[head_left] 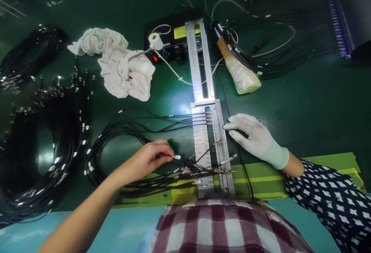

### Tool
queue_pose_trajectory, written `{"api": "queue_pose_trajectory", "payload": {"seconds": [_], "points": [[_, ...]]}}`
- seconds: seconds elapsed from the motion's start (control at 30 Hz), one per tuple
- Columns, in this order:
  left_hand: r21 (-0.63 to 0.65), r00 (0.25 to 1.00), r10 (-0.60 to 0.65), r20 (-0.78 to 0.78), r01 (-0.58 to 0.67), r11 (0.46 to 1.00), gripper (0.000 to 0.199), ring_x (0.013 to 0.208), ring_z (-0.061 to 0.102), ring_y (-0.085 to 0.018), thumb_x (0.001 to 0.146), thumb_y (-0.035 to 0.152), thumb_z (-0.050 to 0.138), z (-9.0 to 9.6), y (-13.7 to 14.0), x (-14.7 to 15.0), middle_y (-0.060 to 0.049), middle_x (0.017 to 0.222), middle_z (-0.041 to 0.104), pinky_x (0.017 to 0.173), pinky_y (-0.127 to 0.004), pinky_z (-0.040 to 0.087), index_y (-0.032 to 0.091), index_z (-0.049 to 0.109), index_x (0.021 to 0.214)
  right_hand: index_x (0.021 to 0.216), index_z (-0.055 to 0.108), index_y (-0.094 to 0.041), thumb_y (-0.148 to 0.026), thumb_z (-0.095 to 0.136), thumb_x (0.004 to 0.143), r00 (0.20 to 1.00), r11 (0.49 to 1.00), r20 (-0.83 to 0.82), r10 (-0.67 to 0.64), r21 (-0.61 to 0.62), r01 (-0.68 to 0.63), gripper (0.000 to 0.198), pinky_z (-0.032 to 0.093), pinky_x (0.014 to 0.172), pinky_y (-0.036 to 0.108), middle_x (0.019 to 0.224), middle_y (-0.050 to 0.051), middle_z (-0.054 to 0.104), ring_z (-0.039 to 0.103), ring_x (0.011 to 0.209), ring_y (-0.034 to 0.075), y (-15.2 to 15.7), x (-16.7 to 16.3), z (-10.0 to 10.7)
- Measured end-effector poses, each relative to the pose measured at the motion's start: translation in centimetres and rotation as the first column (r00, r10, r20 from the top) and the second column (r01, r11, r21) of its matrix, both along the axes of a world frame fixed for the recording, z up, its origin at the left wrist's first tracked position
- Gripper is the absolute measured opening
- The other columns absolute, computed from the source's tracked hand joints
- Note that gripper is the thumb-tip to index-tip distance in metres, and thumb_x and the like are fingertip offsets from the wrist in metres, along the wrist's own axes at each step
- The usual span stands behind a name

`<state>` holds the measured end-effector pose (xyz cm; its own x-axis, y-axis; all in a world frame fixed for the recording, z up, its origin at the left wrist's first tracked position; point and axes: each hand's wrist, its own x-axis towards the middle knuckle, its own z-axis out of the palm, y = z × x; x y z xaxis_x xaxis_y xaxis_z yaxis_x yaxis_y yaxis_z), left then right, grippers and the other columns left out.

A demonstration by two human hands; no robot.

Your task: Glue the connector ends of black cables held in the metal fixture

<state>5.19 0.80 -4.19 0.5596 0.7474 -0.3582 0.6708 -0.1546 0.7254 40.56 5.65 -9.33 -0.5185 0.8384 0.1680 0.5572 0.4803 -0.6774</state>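
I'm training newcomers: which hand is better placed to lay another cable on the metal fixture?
Probably the left hand: it pinches a cable beside the metal fixture; the gloved right hand holds none.

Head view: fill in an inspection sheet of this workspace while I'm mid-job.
Surface: green bench, yellow-green tape along the near edge.
Job's things: slotted metal fixture with black cables lying across it.
Clutter: crumpled white cloth.
Hands: bare left hand pinches a metal-ended cable; gloved right hand beside the fixture, fingers extended, contact unclear.
Cables: large cable coil at far left.
Surroundings: control box behind the fixture, red light lit.
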Motion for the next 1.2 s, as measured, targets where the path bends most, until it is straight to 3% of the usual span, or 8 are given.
{"api": "queue_pose_trajectory", "payload": {"seconds": [0.07,0.13,0.2,0.37,0.47,0.63,0.93,1.2], "points": [[0.013,0.997,0.039,0.066,-0.04,0.999,0.014,0.083,0.062,-0.012,0.096,0.025,0.056,0.5,0.3,0.3,-0.003,0.093,0.062,0.071,-0.022,0.048,0.02,0.069,0.092,0.106,0.069,-0.025,-0.027,0.051,0.099,1.0,1.0,-0.007,-0.008,-0.012,0.008,0.02,0.043,0.102,0.05,0.111,0.005,0.069,0.06,0.113,0.027,0.0,0.0,0.0],[0.206,0.983,0.128,0.128,-0.152,0.967,0.011,0.086,0.061,-0.012,0.094,0.021,0.059,0.2,1.0,1.6,-0.004,0.094,0.061,0.073,-0.022,0.049,0.02,0.069,0.094,0.104,0.07,-0.026,-0.027,0.052,0.098,1.0,1.0,-0.013,-0.018,-0.026,0.018,0.019,0.043,0.101,0.049,0.11,0.004,0.069,0.061,0.112,0.026,0.1,-0.1,-0.1],[0.4,0.971,0.15,0.186,-0.214,0.891,0.01,0.085,0.059,-0.012,0.094,0.018,0.059,-0.8,2.2,3.9,-0.003,0.091,0.06,0.074,-0.023,0.049,0.019,0.069,0.096,0.104,0.07,-0.027,-0.027,0.053,0.098,1.0,0.999,-0.01,-0.028,-0.028,0.028,0.018,0.043,0.1,0.048,0.109,0.004,0.07,0.061,0.112,0.026,0.2,-0.2,-0.1],[0.654,0.992,-0.035,0.123,-0.054,0.755,0.014,0.077,0.056,-0.014,0.096,0.017,0.054,-4.1,4.7,9.1,-0.005,0.084,0.059,0.067,-0.025,0.049,0.014,0.067,0.097,0.104,0.07,-0.026,-0.027,0.053,0.099,1.0,0.999,0.002,-0.031,-0.012,0.031,0.018,0.044,0.099,0.046,0.11,0.004,0.07,0.061,0.111,0.026,0.1,-0.2,-0.3],[0.67,0.996,-0.064,0.057,0.009,0.742,0.015,0.079,0.056,-0.016,0.096,0.017,0.051,-4.6,4.9,9.6,-0.006,0.087,0.06,0.069,-0.027,0.049,0.014,0.065,0.102,0.103,0.07,-0.026,-0.026,0.053,0.099,0.999,0.999,0.003,-0.033,-0.001,0.033,0.018,0.044,0.098,0.045,0.11,0.004,0.07,0.061,0.111,0.026,0.1,-0.2,-0.3],[0.645,0.999,-0.047,0.006,0.033,0.763,0.019,0.09,0.056,-0.018,0.097,0.016,0.05,-4.0,4.3,7.5,-0.007,0.098,0.064,0.079,-0.032,0.048,0.017,0.057,0.114,0.103,0.07,-0.026,-0.025,0.054,0.098,0.999,1.0,-0.01,-0.03,-0.004,0.03,0.017,0.043,0.098,0.044,0.11,0.004,0.07,0.061,0.111,0.025,0.2,-0.1,-0.4],[0.773,0.99,-0.113,-0.083,0.135,0.62,0.025,0.083,0.053,-0.016,0.097,0.011,0.044,-4.2,4.4,6.2,-0.007,0.094,0.06,0.07,-0.029,0.044,0.018,0.06,0.114,0.104,0.069,-0.026,-0.025,0.055,0.099,1.0,1.0,-0.017,-0.02,-0.006,0.02,0.016,0.043,0.098,0.045,0.11,0.003,0.07,0.061,0.111,0.025,0.2,-0.1,-0.6],[0.785,0.981,-0.173,-0.088,0.176,0.594,0.025,0.081,0.051,-0.017,0.097,0.012,0.044,-3.9,5.3,6.8,-0.008,0.092,0.06,0.071,-0.031,0.044,0.016,0.063,0.114,0.105,0.069,-0.027,-0.026,0.055,0.099,1.0,1.0,-0.023,-0.016,-0.013,0.016,0.016,0.043,0.097,0.044,0.109,0.003,0.07,0.061,0.11,0.024,0.2,0.0,-0.5]]}}
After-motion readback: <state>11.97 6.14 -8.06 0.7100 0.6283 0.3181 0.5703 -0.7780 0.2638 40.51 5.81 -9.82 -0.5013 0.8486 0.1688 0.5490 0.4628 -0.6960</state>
